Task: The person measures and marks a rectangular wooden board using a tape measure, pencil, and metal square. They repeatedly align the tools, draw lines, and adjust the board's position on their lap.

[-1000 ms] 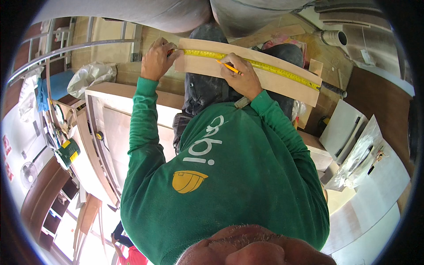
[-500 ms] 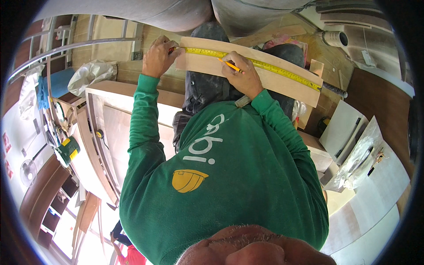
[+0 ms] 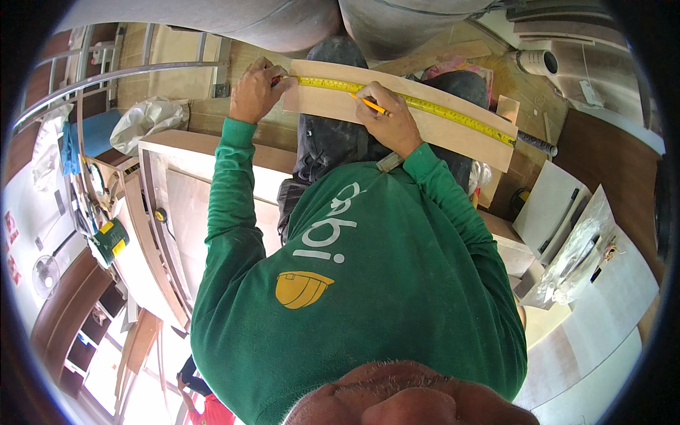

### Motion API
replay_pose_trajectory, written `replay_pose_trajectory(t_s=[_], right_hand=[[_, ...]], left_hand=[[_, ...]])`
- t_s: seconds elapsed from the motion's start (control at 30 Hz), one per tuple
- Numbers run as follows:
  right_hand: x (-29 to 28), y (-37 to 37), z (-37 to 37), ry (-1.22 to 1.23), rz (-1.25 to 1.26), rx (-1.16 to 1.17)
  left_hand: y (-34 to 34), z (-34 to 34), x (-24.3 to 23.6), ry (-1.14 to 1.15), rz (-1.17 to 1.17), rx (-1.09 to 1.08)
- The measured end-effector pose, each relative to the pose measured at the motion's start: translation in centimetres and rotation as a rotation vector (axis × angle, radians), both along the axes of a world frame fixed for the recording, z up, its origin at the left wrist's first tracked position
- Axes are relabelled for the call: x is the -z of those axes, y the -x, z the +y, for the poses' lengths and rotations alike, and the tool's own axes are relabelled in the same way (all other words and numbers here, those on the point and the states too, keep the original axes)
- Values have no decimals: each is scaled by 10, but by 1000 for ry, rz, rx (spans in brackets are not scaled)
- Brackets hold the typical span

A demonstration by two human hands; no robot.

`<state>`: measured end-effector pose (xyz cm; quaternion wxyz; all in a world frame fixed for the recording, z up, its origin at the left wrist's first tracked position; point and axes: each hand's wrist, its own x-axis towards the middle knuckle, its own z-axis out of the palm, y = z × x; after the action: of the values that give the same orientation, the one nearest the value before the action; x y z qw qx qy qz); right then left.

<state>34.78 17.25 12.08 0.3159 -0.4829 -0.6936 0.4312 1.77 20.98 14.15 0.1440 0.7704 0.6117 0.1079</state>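
A pale wooden board is held out in front of the chest, above the dark trousers, and a yellow tape measure is stretched along its upper edge from the left end to the far right corner. The tape's near end is pinned against the left end of the board by the left hand, whose fingers are curled tightly over it. A yellow pencil is pinched in the closed fingers of the right hand, its tip set at the tape near the middle of the board. The step in hand is judged to be the marking of a measured length. A steady tape and a short, firm stroke at the right graduation would be called for next. A light cabinet panel is seen below to the left.
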Motion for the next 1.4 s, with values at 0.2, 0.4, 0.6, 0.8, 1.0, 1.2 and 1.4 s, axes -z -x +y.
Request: replay_pose_trajectory(t_s=[0.2, 0.4, 0.6, 0.8, 1.0, 1.2, 1.4], right_hand=[[0, 0, 0, -22, 36, 2], [-4, -1, 1, -32, 43, -9], [-2, 1, 0, -60, 69, 15], [-27, -13, -1, 154, 279, 138], [-69, -89, -12, -126, 259, 321], [-101, -145, -50, -438, -173, 254], [-138, -130, -79, -785, -123, 434]], left_hand=[[-1, 0, 0, 19, -9, -5], [0, 0, 1, -3, -8, 12], [1, 1, 1, 6, -10, 18], [-1, -1, -8, -9, 26, -10], [-39, -14, -55, 23, -23, 43], [-113, -19, -84, 86, -252, 88], [-157, -20, -52, 487, -718, -126]])
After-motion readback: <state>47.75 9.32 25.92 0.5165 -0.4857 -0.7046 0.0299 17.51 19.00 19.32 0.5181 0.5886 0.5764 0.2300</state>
